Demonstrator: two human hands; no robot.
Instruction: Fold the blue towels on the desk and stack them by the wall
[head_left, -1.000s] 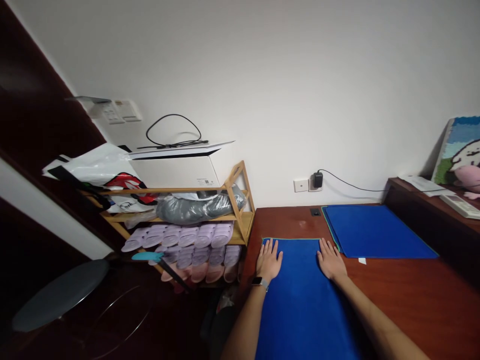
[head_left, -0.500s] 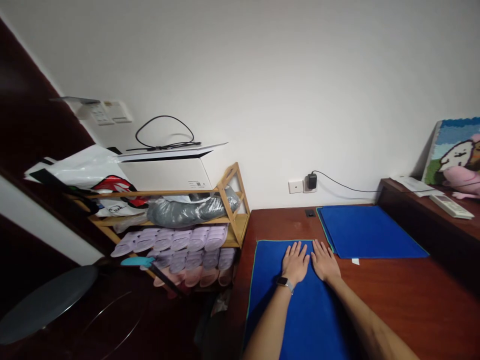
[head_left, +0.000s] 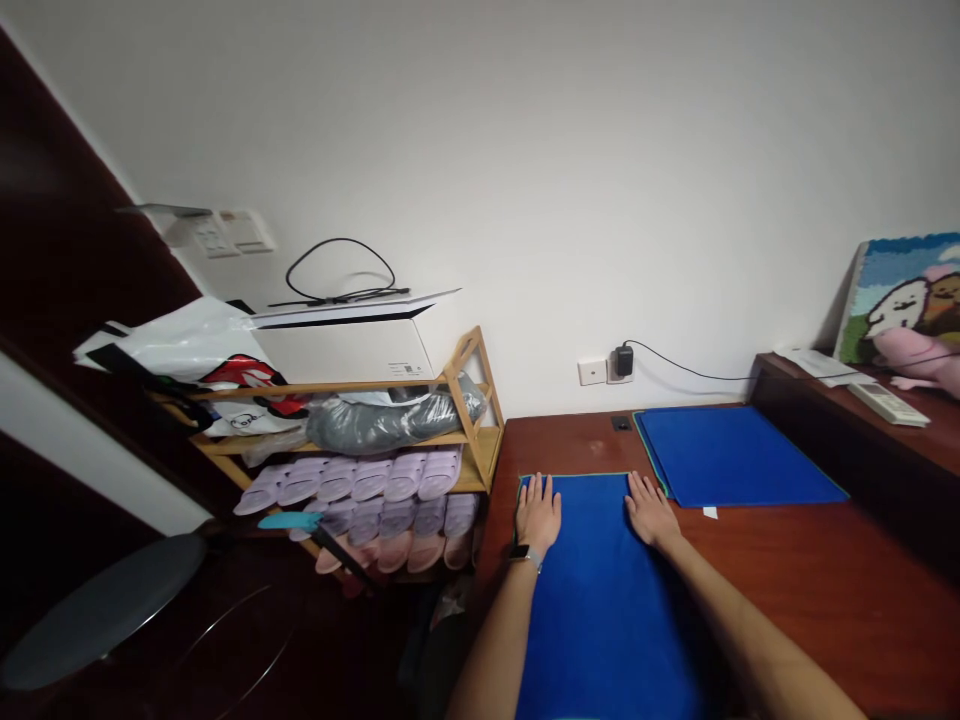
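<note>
L hand & R hand are lying flat, palms down, set apart & clamping nothing that I'm seeing. Reddish-brown desk is stretching off R. Near blue cloth is lying on it, beneath & btwn the hands, long axis running fore-aft, back from them; L hand is covering its far L corner, R hand its far R, so neither's sitting nearer, AFAICT. Second blue cloth is resting just beside R hand. Small white tab is showing at that one's near edge.
</note>
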